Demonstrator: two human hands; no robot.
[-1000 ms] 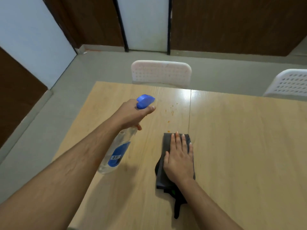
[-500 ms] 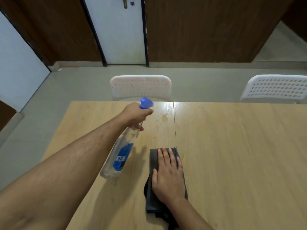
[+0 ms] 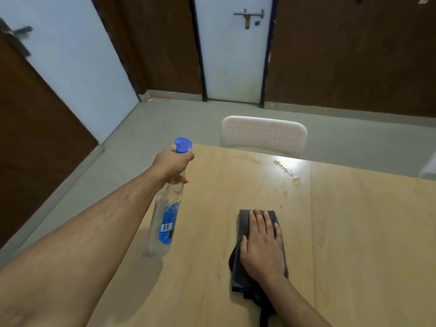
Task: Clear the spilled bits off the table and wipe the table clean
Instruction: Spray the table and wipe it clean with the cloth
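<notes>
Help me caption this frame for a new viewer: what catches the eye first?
The left hand grips a clear spray bottle with a blue head, held above the table's left side. The right hand presses flat on a dark cloth, with orange stains just beyond it.

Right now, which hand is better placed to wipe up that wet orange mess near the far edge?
The right hand. It lies flat on the grey cloth, directly below the spill. The left hand grips the spray bottle, off to the side.
</notes>
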